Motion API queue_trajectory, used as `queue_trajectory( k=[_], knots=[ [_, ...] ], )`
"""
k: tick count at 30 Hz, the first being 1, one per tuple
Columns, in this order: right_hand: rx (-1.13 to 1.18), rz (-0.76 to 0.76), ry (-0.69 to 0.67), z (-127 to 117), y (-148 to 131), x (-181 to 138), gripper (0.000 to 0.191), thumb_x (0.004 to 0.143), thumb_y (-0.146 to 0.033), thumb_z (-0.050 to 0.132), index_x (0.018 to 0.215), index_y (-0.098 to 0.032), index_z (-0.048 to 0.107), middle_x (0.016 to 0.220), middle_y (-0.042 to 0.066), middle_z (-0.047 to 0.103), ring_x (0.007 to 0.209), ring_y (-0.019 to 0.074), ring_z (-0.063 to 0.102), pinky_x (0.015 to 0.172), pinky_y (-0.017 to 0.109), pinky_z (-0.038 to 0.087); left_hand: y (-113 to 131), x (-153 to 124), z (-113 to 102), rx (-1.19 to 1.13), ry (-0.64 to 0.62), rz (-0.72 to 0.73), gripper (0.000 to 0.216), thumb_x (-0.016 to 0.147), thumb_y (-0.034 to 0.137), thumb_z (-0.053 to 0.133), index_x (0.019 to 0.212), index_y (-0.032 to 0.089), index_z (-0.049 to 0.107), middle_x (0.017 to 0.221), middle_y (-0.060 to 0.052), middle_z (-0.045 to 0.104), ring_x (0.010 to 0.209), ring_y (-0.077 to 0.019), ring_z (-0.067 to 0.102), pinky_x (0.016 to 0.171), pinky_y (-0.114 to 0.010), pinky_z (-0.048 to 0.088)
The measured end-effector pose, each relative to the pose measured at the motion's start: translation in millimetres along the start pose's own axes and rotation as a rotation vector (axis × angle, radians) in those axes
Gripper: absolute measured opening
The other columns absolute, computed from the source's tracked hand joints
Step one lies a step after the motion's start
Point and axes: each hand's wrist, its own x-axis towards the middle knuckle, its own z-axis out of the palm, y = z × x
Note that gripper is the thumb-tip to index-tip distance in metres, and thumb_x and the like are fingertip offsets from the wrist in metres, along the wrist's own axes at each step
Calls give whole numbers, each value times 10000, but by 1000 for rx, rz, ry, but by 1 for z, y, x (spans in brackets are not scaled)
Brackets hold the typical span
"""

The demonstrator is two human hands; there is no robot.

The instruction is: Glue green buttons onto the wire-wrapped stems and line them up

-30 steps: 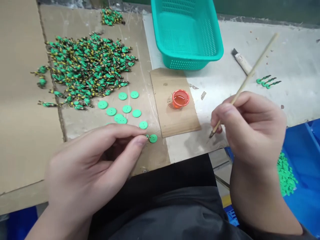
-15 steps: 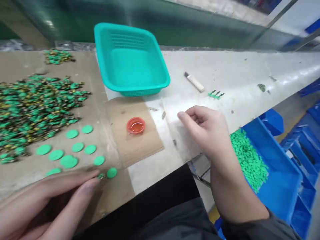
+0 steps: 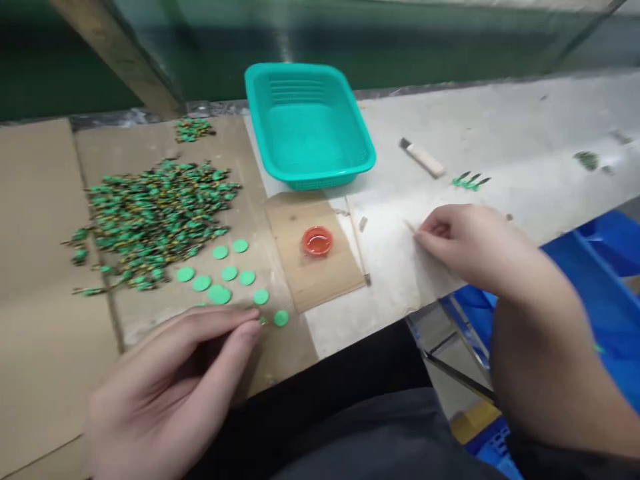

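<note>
My left hand (image 3: 170,387) lies low on the cardboard, thumb and forefinger pinched on a small green piece (image 3: 261,321). That piece touches a green disc (image 3: 281,318), the nearest of several green discs (image 3: 220,273). My right hand (image 3: 467,243) rests on the grey bench with its fingers pinched together; a thin pale sliver shows at the fingertips, and I cannot make out what it is. A thin wooden stick (image 3: 358,243) lies on the bench beside a small cardboard piece (image 3: 320,280), apart from both hands. An orange cap (image 3: 317,241) of liquid sits on that cardboard.
A large pile of green-and-yellow pieces (image 3: 155,217) covers the cardboard at left. A teal basket (image 3: 365,157) stands at the back. A small pale tube (image 3: 423,159) and three green pieces (image 3: 470,180) lie at right. Blue bins (image 3: 605,260) sit below the bench edge.
The stick has left my right hand and now lies on the bench. The right hand moved right and back, fingers pinched. The view swung about; the left hand kept its pinch.
</note>
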Motion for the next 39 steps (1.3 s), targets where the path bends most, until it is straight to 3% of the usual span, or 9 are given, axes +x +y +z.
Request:
queue_trajectory(
  k=[3, 6, 9, 13, 18, 25, 32, 37, 39],
  knots=[
    [237, -136, 128, 9, 1, -15, 109, 918, -219, 782, 816, -252, 762, 662, 3, 708, 538, 160, 585, 479, 333, 359, 23, 0, 2, 6, 5, -60, 123, 957, 271, 890, 984, 389, 911, 981, 52, 896, 871, -195, 832, 814, -324, 694],
    [677, -279, 141, 22, -16, -43, 113, 990, -271, 821, 1099, -268, 846, 809, -6, 789, 623, 153, 713, 506, 290, 534, 34, -1, 6, 8, 9, -136, 137, 981, 275, 882, 991, 408, 914, 966, 72, 893, 852, -181, 824, 816, -325, 692],
    [861, -350, 114, 40, -39, -69, 52, 1051, -268, 842, 1101, -266, 859, 974, -5, 854, 708, 123, 775, 602, 250, 643, 29, -2, 2, 7, -53, -85, 190, 963, 240, 907, 1058, 404, 928, 1013, 73, 916, 859, -166, 840, 817, -298, 682],
    [909, -432, 53, 61, -47, -84, 73, 1093, -236, 799, 1134, -287, 832, 1059, -15, 886, 871, 157, 856, 741, 272, 735, 21, -1, -4, 63, -97, -82, 171, 978, 255, 908, 1079, 392, 932, 1013, 49, 920, 791, -176, 832, 872, -345, 713],
    [903, -384, 98, 64, -39, -86, 122, 1075, -234, 815, 1133, -340, 836, 1039, -36, 885, 814, 183, 841, 668, 331, 730, 25, -3, -1, 99, -84, -130, 118, 965, 301, 931, 1066, 361, 933, 966, 23, 906, 684, -155, 791, 543, -260, 587],
    [897, -280, 142, 59, -39, -87, 205, 986, -250, 857, 1068, -437, 869, 1022, -23, 894, 802, 298, 830, 665, 487, 738, 26, -4, -1, 120, -76, -140, 107, 950, 317, 950, 1056, 325, 933, 955, -4, 905, 806, -202, 859, 502, -238, 570],
    [901, -231, 161, 60, -38, -86, 213, 1012, -268, 828, 1058, -469, 880, 1037, -21, 894, 800, 307, 828, 639, 501, 713, 26, -3, 0, 130, -81, -131, 78, 963, 330, 932, 1038, 349, 927, 973, 13, 907, 721, -181, 812, 554, -282, 592],
    [883, -248, 174, 60, -38, -88, 185, 1012, -265, 845, 1061, -440, 876, 1025, -19, 890, 786, 290, 822, 659, 480, 724, 25, -3, -3, 152, -95, -99, 102, 959, 324, 937, 1054, 359, 926, 975, 41, 898, 746, -169, 797, 840, -346, 708],
    [871, -251, 188, 59, -38, -89, 158, 1015, -277, 844, 1049, -429, 872, 1036, -19, 892, 797, 289, 829, 672, 473, 732, 25, -2, -2, 135, -108, -51, 128, 959, 278, 927, 1059, 358, 923, 985, 46, 898, 736, -167, 779, 859, -360, 710]
  ],
)
